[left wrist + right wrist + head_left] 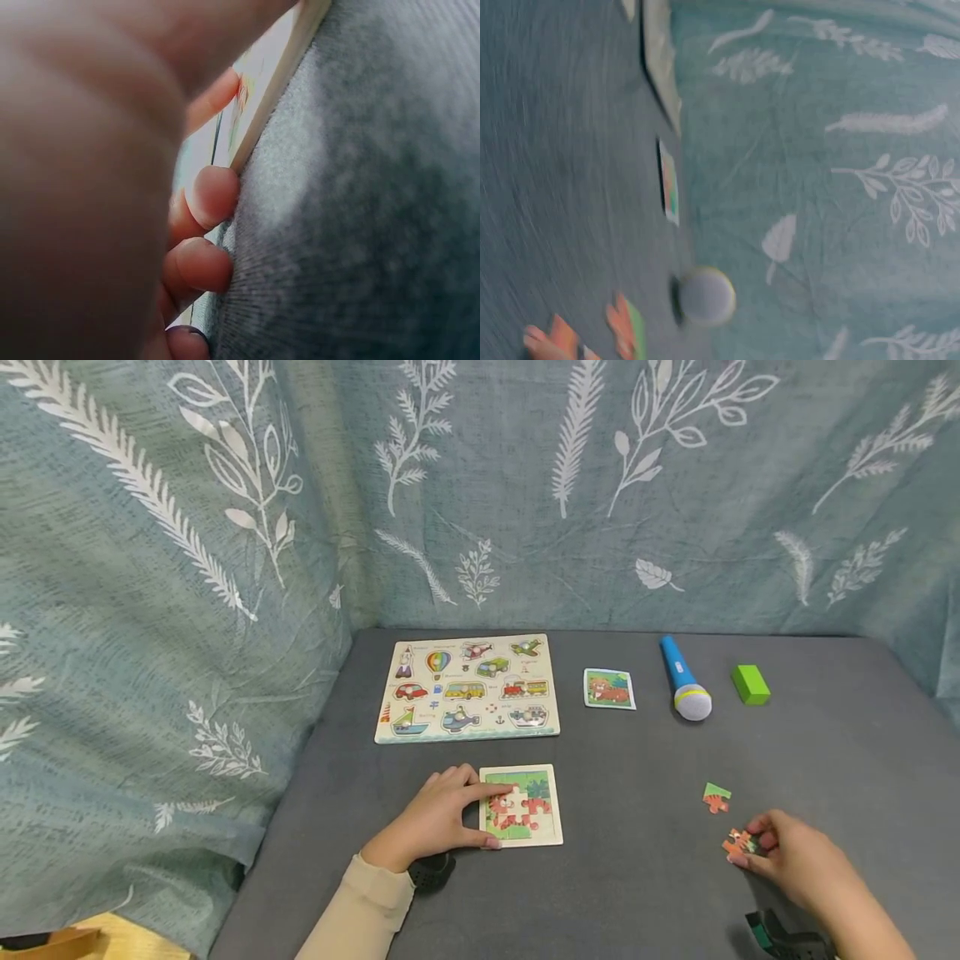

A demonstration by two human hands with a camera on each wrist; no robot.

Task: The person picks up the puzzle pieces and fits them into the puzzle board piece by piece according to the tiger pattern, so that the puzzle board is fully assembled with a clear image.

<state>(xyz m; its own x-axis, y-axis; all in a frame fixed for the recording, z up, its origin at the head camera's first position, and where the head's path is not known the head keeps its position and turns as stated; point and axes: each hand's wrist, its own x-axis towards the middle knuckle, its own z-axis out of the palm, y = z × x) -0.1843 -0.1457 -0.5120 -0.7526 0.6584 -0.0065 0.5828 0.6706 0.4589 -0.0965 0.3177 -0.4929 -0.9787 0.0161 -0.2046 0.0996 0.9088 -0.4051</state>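
My left hand (438, 814) rests at the left side of a small wooden jigsaw board (557, 822) with a tiger picture. Its index finger lies straight across the picture and its thumb touches the lower left corner. In the left wrist view, fingertips (214, 196) sit right at the board's edge. A pale gap shows in the middle of the picture. At the right, my right hand (798, 856) pinches an orange jigsaw piece (737, 842) between thumb and fingers, low over the table. A green and orange piece (716, 797) lies just beyond it.
Behind the jigsaw board lies a wooden vehicle peg puzzle (468, 689). Farther right are a tiger picture card (609, 689), a blue toy microphone (684, 681) and a green block (751, 685). A patterned curtain (495, 510) hangs along the back of the grey table (615, 893).
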